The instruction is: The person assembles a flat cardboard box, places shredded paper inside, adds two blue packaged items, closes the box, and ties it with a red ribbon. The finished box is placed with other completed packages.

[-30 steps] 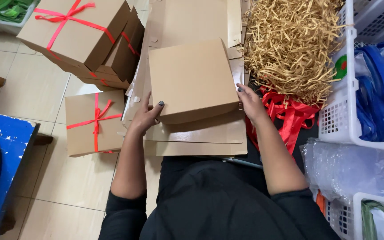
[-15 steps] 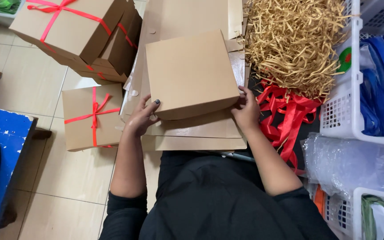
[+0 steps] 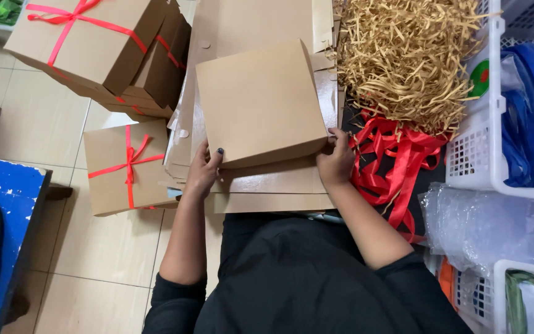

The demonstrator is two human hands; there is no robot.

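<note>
A plain brown cardboard box point(image 3: 259, 102) sits closed in front of me on a stack of flat cardboard sheets point(image 3: 279, 185). My left hand point(image 3: 204, 171) grips its near left corner, fingers curled against the side. My right hand point(image 3: 336, 159) holds the near right corner. Both hands press the box from the two sides. Right next to my right hand lies a tangle of red ribbon point(image 3: 397, 158).
A heap of straw-coloured shredded paper point(image 3: 406, 55) lies at the back right. Brown boxes tied with red ribbon stand at the left point(image 3: 126, 166) and back left point(image 3: 91, 40). White plastic baskets point(image 3: 471, 158) and clear bags point(image 3: 495, 226) fill the right. A blue stool point(image 3: 4, 204) is far left.
The box has come down from a raised tilt onto the flat sheets. Both hands slid along with it and stay at its near corners.
</note>
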